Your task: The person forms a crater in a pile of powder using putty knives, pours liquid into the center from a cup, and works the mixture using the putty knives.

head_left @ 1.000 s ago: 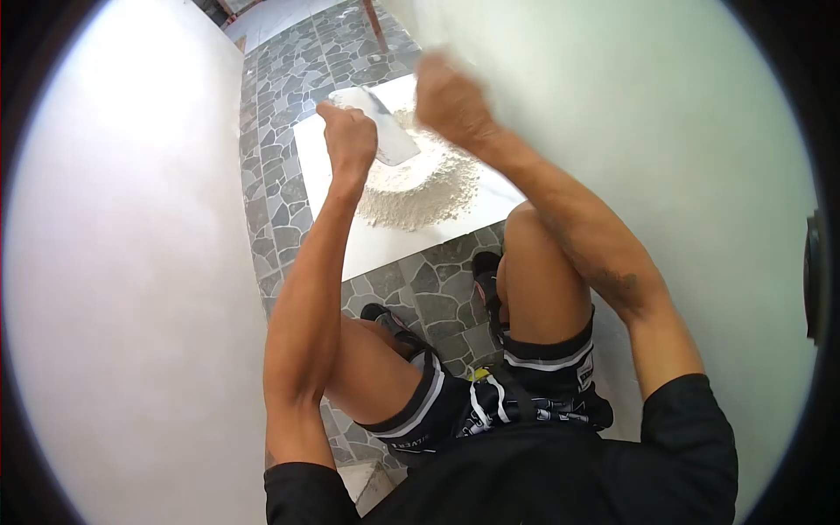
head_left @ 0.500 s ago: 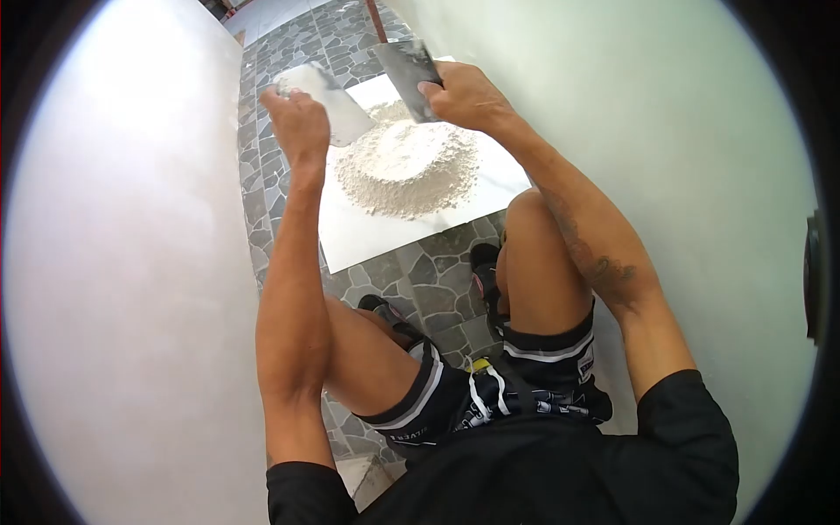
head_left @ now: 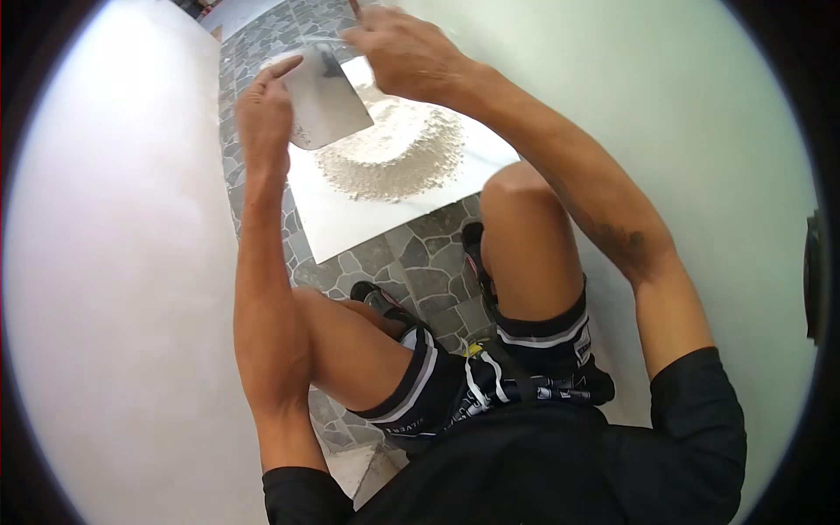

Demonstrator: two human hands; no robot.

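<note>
My left hand (head_left: 265, 109) grips a flat metal scraper (head_left: 328, 109), one finger stretched along its upper side. The blade is tilted, smeared with white, and hangs over the left part of a heap of white powder (head_left: 394, 162). That heap lies on a white board (head_left: 341, 229), with a hollow, paler middle and a crumbly rim. My right hand (head_left: 407, 54) is closed and slightly blurred, beyond the heap. It holds a second scraper, which now shows only as a thin edge (head_left: 325, 38) near the first blade's top; most of it is hidden.
Grey stone-patterned floor (head_left: 363, 261) lies under the board. Pale walls stand close on the left (head_left: 131, 219) and right (head_left: 700, 175). My knees and shoes are just behind the board's near edge. A pale block (head_left: 354, 468) sits at the lower left.
My right hand has moved up and left, and its scraper has turned from flat-on to edge-on. My left hand has shifted left, its blade now more squarely in view.
</note>
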